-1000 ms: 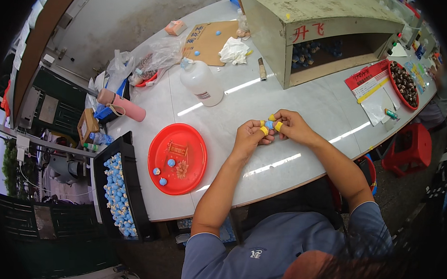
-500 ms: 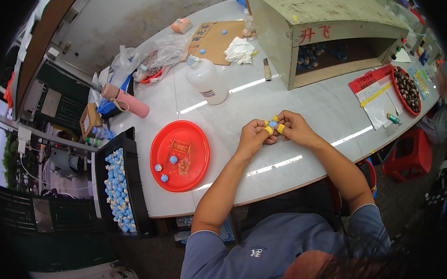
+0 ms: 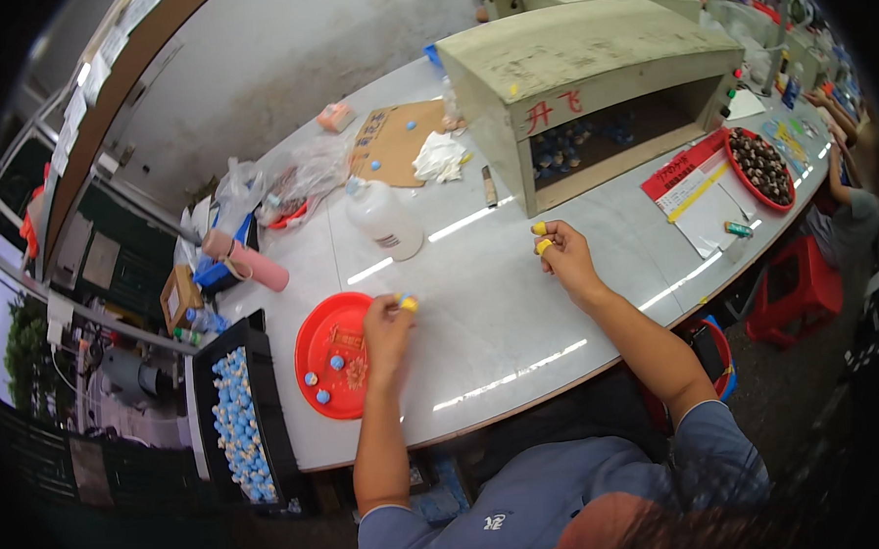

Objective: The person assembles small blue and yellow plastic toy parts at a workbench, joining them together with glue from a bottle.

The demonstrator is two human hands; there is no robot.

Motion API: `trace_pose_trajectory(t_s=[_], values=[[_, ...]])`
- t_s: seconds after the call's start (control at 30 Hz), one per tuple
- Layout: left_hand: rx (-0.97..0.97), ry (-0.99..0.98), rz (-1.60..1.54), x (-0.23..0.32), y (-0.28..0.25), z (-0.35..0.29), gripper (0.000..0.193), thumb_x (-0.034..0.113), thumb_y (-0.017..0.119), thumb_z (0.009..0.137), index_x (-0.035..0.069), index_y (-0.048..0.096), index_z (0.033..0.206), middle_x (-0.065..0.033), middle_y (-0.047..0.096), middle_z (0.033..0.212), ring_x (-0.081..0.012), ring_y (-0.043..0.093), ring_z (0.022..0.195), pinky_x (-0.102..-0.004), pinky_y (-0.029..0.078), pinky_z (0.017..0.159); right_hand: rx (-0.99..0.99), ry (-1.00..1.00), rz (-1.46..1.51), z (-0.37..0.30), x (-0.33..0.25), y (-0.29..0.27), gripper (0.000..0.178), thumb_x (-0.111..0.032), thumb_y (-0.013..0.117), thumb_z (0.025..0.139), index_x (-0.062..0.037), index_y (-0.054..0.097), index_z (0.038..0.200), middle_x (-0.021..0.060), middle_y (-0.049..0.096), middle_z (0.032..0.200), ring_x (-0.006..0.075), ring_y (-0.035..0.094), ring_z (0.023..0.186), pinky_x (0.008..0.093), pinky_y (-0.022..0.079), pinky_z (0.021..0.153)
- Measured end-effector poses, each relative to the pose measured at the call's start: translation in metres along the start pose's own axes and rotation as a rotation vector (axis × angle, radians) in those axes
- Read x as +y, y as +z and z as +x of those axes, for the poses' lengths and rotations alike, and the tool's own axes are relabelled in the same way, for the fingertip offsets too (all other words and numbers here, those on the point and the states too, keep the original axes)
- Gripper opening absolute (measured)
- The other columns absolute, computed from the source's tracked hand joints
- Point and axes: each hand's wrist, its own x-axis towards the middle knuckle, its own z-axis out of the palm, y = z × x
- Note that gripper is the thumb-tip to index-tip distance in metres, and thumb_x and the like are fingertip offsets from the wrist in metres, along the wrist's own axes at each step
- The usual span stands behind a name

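Observation:
My left hand (image 3: 385, 338) hovers over the right rim of a red round tray (image 3: 305, 344). Its fingers, yellow-wrapped at the tips, are pinched on a small blue ball that is mostly hidden by them. On the tray lie a few small blue balls (image 3: 336, 362) with pale parts. My right hand (image 3: 568, 257) is raised above the table in front of the metal box. Yellow wraps cover its thumb and index fingertips, which are apart with nothing seen between them.
Left of the tray stands a black bin (image 3: 285, 448) full of blue pieces. A white bottle (image 3: 383, 218), a pink flask (image 3: 248, 261) and cardboard (image 3: 384, 130) lie beyond. A pale metal box (image 3: 587, 62) holds more blue pieces. A red basket (image 3: 787, 198) of brown pieces stands right.
My hands have parted. The left swung left to the tray with the blue ball, while the right stayed raised near the box. The whole view has shifted as my head turned.

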Motion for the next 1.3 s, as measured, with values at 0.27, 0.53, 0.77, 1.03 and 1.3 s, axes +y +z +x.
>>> trace_pose_trajectory(t_s=[0.27, 0.53, 0.77, 1.03, 1.3], values=[[0.353, 0.111, 1.007, -0.023, -0.083, -0.026, 0.038, 0.019, 0.068, 0.077, -0.002, 0.059, 0.108, -0.0186, 0.06, 0.104, -0.0338, 0.063, 0.084, -0.0417, 0.048, 0.077, 0.245, -0.287, -0.601, 0.067, 0.002, -0.08, 0.026, -0.002, 0.058, 0.08, -0.0015, 0.057, 0.106, 0.0101, 0.059, 0.088, 0.0203, 0.058, 0.073, 0.0324, 0.048, 0.065], [0.343, 0.327, 0.615, 0.018, -0.035, -0.04, 0.046, 0.007, 0.067, 0.08, -0.005, 0.048, 0.12, -0.0158, 0.051, 0.112, -0.0192, 0.058, 0.071, -0.0327, 0.047, 0.071, 0.276, -0.254, -1.433, 0.145, -0.02, -0.102, 0.019, -0.006, 0.062, 0.074, 0.0012, 0.063, 0.091, 0.02, 0.061, 0.099, 0.0344, 0.055, 0.104, 0.0435, 0.047, 0.088], [0.111, 0.449, 0.464, 0.011, 0.025, -0.036, 0.044, 0.006, 0.067, 0.079, -0.005, 0.05, 0.118, -0.0156, 0.052, 0.113, -0.0187, 0.058, 0.07, -0.0326, 0.047, 0.068, 0.385, -0.437, -1.421, 0.131, -0.016, -0.104, 0.03, -0.007, 0.064, 0.072, -0.0001, 0.062, 0.101, 0.0183, 0.063, 0.092, 0.0347, 0.059, 0.096, 0.0436, 0.05, 0.083], [-0.282, 0.292, 0.044, 0.007, 0.084, -0.028, 0.037, 0.01, 0.065, 0.085, -0.001, 0.052, 0.118, -0.0114, 0.064, 0.105, -0.0141, 0.063, 0.08, -0.0244, 0.046, 0.063, 0.0, 0.035, -0.042, 0.056, -0.006, -0.077, 0.027, -0.012, 0.062, 0.08, -0.0029, 0.059, 0.105, 0.0028, 0.06, 0.094, 0.0109, 0.058, 0.076, 0.0244, 0.046, 0.064], [-0.638, -0.414, -0.748, 0.011, 0.142, -0.032, 0.03, 0.017, 0.059, 0.092, 0.002, 0.052, 0.118, -0.0094, 0.061, 0.111, -0.0174, 0.062, 0.098, -0.0275, 0.052, 0.083, -0.118, -0.277, -0.221, -0.046, 0.024, -0.009, 0.024, -0.005, 0.061, 0.082, -0.0017, 0.056, 0.106, 0.0028, 0.059, 0.094, 0.0112, 0.056, 0.083, 0.0238, 0.045, 0.069]])
